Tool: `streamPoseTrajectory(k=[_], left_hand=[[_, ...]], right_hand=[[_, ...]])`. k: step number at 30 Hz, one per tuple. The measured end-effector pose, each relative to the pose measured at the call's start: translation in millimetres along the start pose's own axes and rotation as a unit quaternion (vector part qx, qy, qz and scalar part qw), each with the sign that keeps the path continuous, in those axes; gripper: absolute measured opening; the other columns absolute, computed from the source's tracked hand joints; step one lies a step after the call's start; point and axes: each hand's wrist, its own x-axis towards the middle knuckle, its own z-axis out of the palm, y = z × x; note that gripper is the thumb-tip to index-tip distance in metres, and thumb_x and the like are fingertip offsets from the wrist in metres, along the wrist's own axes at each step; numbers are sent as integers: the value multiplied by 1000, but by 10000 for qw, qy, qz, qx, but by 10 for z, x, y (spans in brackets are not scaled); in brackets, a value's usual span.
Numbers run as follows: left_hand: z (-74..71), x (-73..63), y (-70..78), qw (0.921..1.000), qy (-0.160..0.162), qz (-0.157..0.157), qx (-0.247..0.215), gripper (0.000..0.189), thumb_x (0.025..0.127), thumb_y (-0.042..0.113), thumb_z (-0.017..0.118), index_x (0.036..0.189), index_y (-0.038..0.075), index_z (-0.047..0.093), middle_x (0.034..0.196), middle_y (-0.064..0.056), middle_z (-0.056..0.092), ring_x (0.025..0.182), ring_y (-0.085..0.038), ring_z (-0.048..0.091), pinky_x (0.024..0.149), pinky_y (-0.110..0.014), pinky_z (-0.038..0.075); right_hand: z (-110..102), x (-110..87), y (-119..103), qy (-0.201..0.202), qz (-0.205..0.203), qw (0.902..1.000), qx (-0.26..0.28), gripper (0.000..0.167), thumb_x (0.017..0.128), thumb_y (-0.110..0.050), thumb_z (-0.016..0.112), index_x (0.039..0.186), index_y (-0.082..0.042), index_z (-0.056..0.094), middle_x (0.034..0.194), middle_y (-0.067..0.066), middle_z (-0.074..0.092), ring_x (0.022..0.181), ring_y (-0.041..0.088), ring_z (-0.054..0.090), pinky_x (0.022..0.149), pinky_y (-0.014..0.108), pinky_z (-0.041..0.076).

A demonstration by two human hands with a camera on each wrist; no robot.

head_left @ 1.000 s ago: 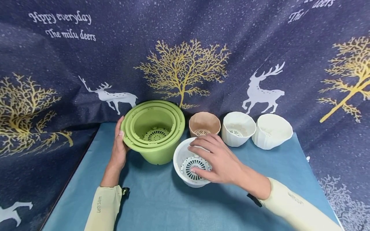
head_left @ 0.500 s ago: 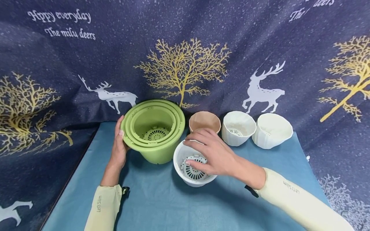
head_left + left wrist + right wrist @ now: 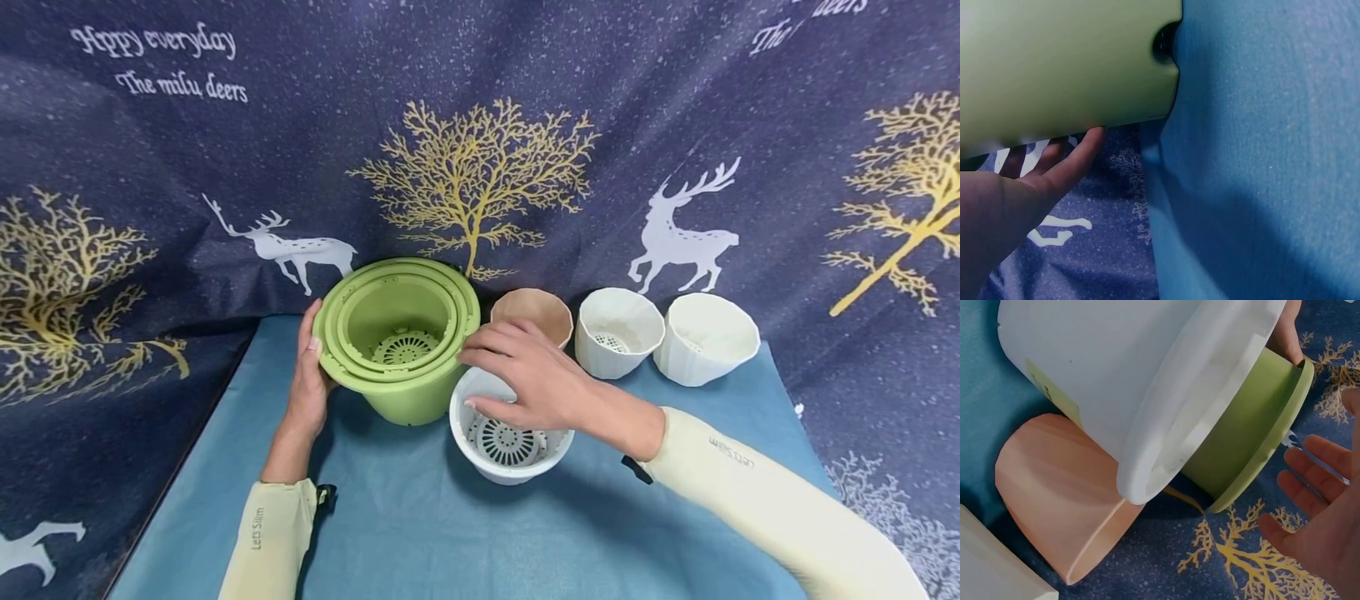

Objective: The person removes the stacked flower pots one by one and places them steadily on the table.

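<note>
A stack of nested green flower pots (image 3: 408, 404) stands at the left, mouths tilted toward me, with a slotted bottom showing inside. My left hand (image 3: 307, 379) holds its left side, thumb at the rim; in the left wrist view its fingers (image 3: 1079, 159) lie against the green wall. In front and to the right sits a white flower pot (image 3: 468, 454) with a slotted base. Over its back edge hovers my right hand (image 3: 528, 375), fingers spread and slightly bent, holding nothing. Its fingertips overlap the right rim of the green stack in the head view.
A tan faceted pot (image 3: 531, 312), partly hidden by my right hand, stands at the back. Right of it are a white faceted pot (image 3: 618, 333) and a cream one (image 3: 705, 342). A dark printed cloth (image 3: 480, 67) hangs right behind the blue-covered table (image 3: 405, 533).
My right hand has moved left and away from me, off the white pot's right side toward the green stack. My left hand and all the pots stay put.
</note>
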Motion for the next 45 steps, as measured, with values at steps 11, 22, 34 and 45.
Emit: streamPoseTrajectory(k=[11,22,34,45], left_hand=[[-3,5,-16,10000,-42,46,5,58,116,41,28,171,28,18,161,-14,41,115,-20,67,79,-25,60],[3,13,-15,9999,-80,121,-43,57,116,38,27,171,27,18,162,-13,39,119,-22,64,83,-24,59],[-6,3,-20,9999,-34,131,-68,57,116,38,28,171,27,20,157,-9,45,113,-20,66,79,-24,60],[-1,9,-30,9999,-37,131,-103,57,116,38,28,171,26,20,155,-8,47,110,-19,67,78,-24,60]], right_hand=[[47,172,90,-256,60,9997,19,50,99,-47,70,133,-10,71,134,5,67,128,24,58,109,53,41],[108,258,182,-456,183,9988,71,50,100,-47,69,134,-10,71,137,5,66,132,26,57,114,49,38],[184,374,198,-1048,319,9940,-9,54,102,-55,65,138,-15,69,144,3,62,137,24,53,119,48,33],[261,460,226,-1549,449,9869,-49,58,103,-64,57,144,-24,65,142,-5,62,137,17,51,119,57,28]])
